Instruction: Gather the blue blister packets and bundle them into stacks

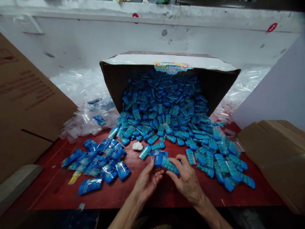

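Observation:
Just in front of me, over the red table, both hands meet at one small item. My left hand [150,176] pinches a blue printed plastic packet [157,159] between thumb and fingers. With thumb and fingertips, my right hand [186,178] grips a small clear case of turquoise beads [168,164], whose far end touches or enters the packet; I cannot tell which. More loose bead cases [145,152] lie just beyond the hands. To the left is a pile of filled, shiny blue packets [109,173], with one packet [90,185] apart nearer the table edge.
A tipped carton [228,72] spills a large heap of bead cases [162,108] onto the table [140,198]. Clear plastic sleeves [81,124] are piled beside it. A white lump [137,146] sits mid-table. Brown boxes [26,95] flank both sides.

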A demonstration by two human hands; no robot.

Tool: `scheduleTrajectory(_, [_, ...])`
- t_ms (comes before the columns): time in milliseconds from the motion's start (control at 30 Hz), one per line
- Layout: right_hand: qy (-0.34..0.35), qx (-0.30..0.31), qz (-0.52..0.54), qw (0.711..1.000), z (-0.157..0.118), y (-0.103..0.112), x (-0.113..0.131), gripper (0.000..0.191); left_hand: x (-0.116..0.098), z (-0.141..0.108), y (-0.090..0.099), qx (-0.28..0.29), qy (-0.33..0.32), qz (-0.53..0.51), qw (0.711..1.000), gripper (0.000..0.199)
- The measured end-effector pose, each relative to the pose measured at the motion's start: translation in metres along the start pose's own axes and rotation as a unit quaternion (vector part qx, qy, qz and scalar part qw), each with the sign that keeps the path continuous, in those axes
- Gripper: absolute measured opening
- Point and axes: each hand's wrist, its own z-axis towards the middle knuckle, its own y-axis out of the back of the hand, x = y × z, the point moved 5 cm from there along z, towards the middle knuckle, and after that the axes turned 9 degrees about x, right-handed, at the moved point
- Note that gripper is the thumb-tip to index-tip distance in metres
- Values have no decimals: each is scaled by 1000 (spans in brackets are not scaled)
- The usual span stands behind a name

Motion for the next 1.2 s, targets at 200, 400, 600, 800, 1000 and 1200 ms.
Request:
scheduleTrajectory(200, [-20,-22,3,1000,0,2,-4,29,2,1,2,-4,12,2,1000,15])
scheduleTrajectory(400, [-7,-37,-43,998,-2,2,-2,29,2,0,3,-17,1,6,1000,14])
scheduleTrajectory(600, [9,-55,-58,997,-4,1,0,29,3,-2,-1,-23,2,2,1000,15])
scheduleTrajectory(800, [5,-46,-39,998,-6,-2,0,30,2,-2,-2,-4,-10,13,1000,15])
scheduleTrajectory(1000, [14,-24,-38,999,-7,-4,-2,32,0,-2,-5,33,-25,37,998,20])
scheduleTrajectory(1200, [71,-24,-96,993,-9,-3,2,32,-1,-3,-1,-8,-26,51,998,21])
